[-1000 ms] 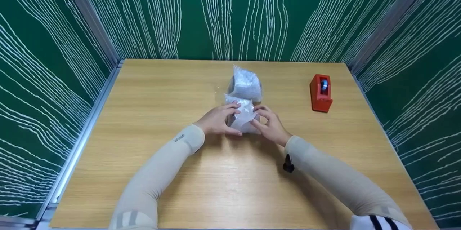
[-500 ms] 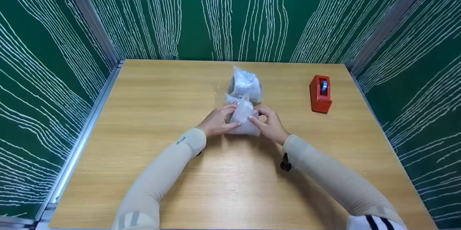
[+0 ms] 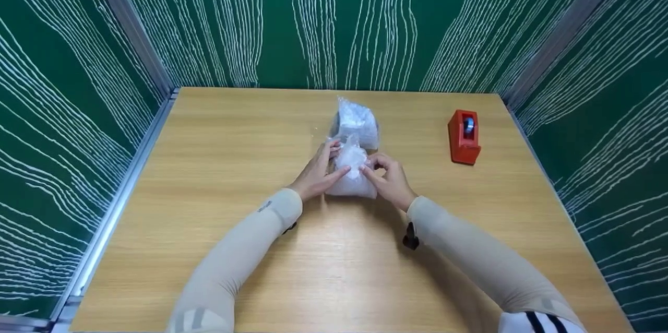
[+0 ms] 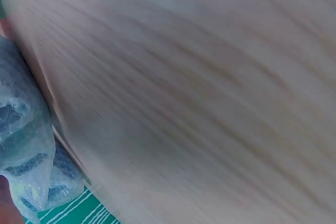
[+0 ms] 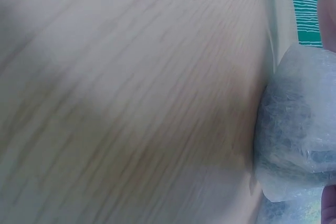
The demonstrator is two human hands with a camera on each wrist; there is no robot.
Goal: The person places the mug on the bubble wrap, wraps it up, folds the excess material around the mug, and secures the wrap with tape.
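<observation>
In the head view, a bubble-wrapped bundle (image 3: 350, 186) lies mid-table between both hands, its clear wrap drawn up into a crumpled fold on top. My left hand (image 3: 317, 170) holds the left side, thumb on the near face and fingers at the far corner. From the right, my right hand (image 3: 395, 184) grips it with thumb near the top fold and fingers curled behind. Both thumbs almost meet over the fold. The wrapped contents are hidden. At the left wrist view's edge, layered bubble wrap (image 4: 26, 129) shows; the right wrist view catches the bundle's rounded side (image 5: 291, 124).
A second bubble-wrapped bundle (image 3: 359, 120) stands just behind the first. Toward the far right is a red tape dispenser (image 3: 463, 139) with a roll in it. Green walls with white lines (image 3: 292, 20) enclose the wooden table (image 3: 235, 134) at the back and sides.
The loose flap of wrap has been folded over and gathered on top of the near bundle. My left fingers shifted slightly up and right; the right thumb moved inward. The rear bundle stayed put.
</observation>
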